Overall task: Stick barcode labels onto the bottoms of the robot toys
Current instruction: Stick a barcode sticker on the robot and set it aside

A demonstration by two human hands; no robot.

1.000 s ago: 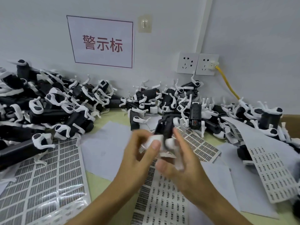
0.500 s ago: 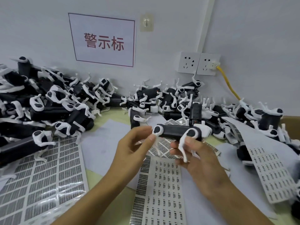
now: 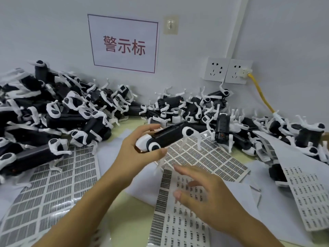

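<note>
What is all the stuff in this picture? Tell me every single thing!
Black-and-white plastic robot toy: one, held in the left hand above the sheets.
Piles of black-and-white robot toys: too many to count, along the wall, left and right.
Sheets of barcode labels: several, white and grey, flat on the table.
White paper sign with red characters: one, on the wall.
White wall sockets: two, right of the sign.
Yellow cable: one, plugged into the right socket.
Clear wall hook: one, beside the sign.
Left hand: grips the held toy.
Right hand: open, fingers spread over a label sheet.
</note>
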